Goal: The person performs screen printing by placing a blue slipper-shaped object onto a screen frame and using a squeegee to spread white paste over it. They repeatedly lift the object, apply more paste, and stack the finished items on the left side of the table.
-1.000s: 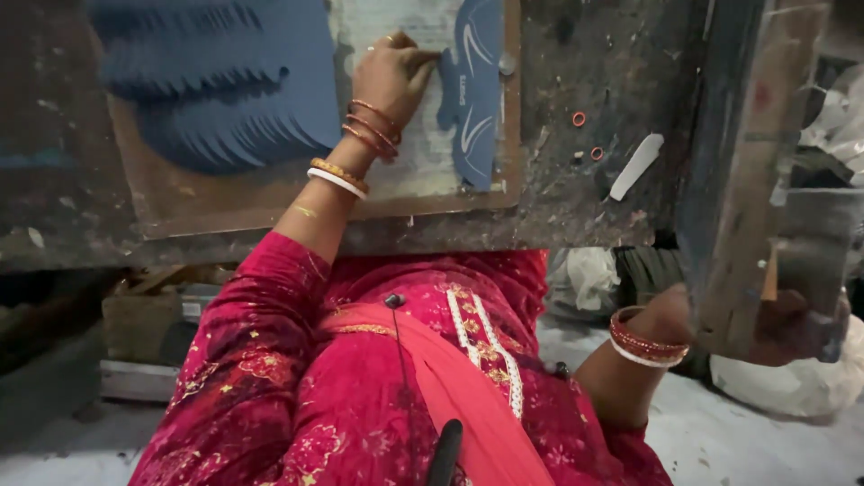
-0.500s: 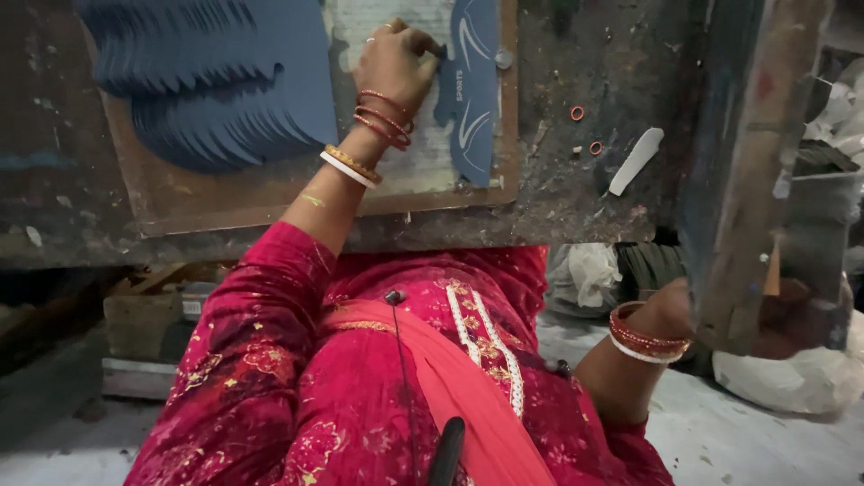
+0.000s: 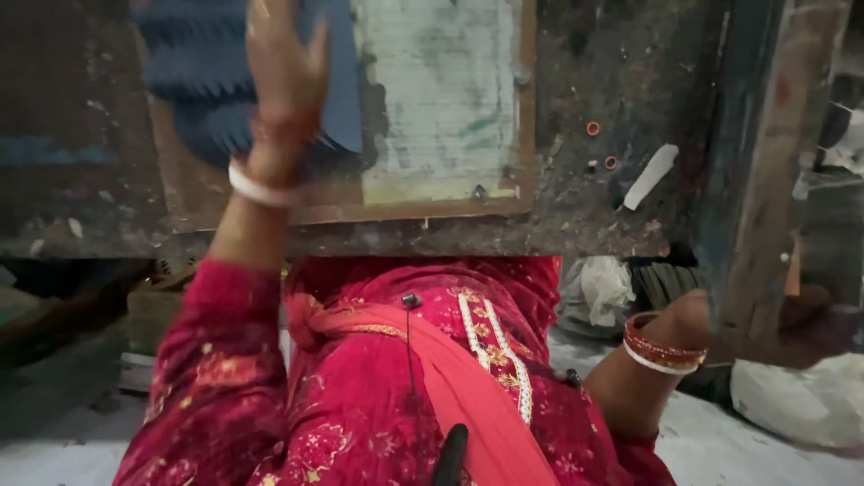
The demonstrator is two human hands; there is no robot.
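In the upper left of the frame the left hand point(image 3: 286, 76), blurred, fingers loosely spread and holding nothing, lies over the fanned stack of dark blue sole-shaped sheets point(image 3: 202, 81) on the brown wooden board point(image 3: 441, 202) that rests on the dark, scuffed counter point(image 3: 576, 211). At lower right the right hand point(image 3: 697, 317) is mostly hidden behind the upright grimy metal post point(image 3: 760, 180), so its grip cannot be told; only the wrist with red and white bangles shows. A pale worn cutting pad point(image 3: 441, 99) lies bare in the board's middle.
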